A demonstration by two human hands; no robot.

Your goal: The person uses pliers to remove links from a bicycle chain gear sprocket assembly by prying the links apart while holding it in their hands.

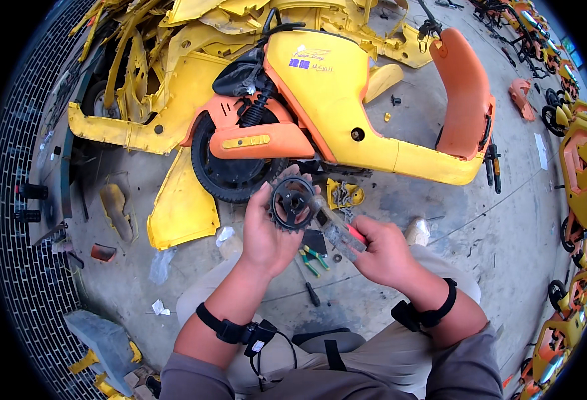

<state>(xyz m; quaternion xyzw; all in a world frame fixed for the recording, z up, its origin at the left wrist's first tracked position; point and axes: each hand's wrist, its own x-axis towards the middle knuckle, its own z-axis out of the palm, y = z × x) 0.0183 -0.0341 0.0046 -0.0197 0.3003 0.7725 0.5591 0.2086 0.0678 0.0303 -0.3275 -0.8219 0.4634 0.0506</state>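
Observation:
My left hand [268, 245] is closed around the edge of a black toothed sprocket [291, 201], palm up, its spoked face turned toward me. In my right hand [385, 252] is a worn grey flat tool [337, 228] with a red part at the grip; its exact kind is unclear. The tool's far end is at the sprocket's right rim, perhaps touching it. Just beyond my hands, a yellow-and-orange scooter [330, 100] lies on the floor, its black-tired wheel [227, 180] close to my left fingertips.
A chain lies in a small yellow cover [353, 195] beyond my right hand. Green-handled pliers [310, 261] and a screwdriver [313, 294] rest between my knees. Yellow body panels [183, 207] pile up behind and left; more scooters [579, 170] line the right side.

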